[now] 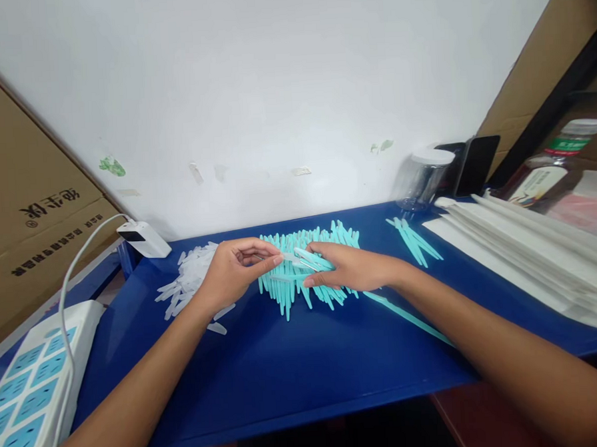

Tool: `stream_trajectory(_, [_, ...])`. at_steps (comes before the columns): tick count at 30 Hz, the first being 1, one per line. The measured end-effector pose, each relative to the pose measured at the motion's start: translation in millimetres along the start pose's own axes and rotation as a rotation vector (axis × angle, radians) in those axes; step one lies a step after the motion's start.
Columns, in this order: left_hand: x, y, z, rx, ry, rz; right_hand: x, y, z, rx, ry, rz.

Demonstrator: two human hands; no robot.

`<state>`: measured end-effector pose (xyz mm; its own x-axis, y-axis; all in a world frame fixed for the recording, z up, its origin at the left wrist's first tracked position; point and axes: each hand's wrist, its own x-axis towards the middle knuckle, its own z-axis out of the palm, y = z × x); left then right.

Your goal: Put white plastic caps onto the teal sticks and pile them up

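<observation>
My left hand (233, 270) is closed, thumb and forefinger pinching a small translucent cap (291, 257). The cap meets the tip end of what my right hand (353, 266) grips: teal eyebrow razors (321, 260), more than one by the look of it. Whether the cap is seated on a blade I cannot tell. Beneath both hands lies a wide pile of teal eyebrow razors (286, 297), partly hidden by my right hand. A heap of translucent caps (189, 279) spreads beside and behind my left hand, with a few loose ones in front.
Several razors (414, 241) lie apart at the right, and a long teal strip (408, 318) runs under my right forearm. White packets (525, 265), a lidded jar (424, 180) and a bottle (546, 170) stand right. A power strip (31, 384) and white device (144, 238) are left.
</observation>
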<state>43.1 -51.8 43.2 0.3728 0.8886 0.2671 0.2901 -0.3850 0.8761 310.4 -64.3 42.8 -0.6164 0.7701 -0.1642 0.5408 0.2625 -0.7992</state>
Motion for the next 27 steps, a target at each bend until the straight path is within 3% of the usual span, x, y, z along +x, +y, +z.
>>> stream_trajectory(13, [-1.5,6.8,-2.3,0.099,-0.007,0.041,-1.3,0.3,0.2,-0.014,0.024,0.011])
stream_trajectory(27, [-2.3,2.1,0.3,0.096,-0.055,0.08,-3.7,-9.6,1.0,-0.038,-0.051,0.015])
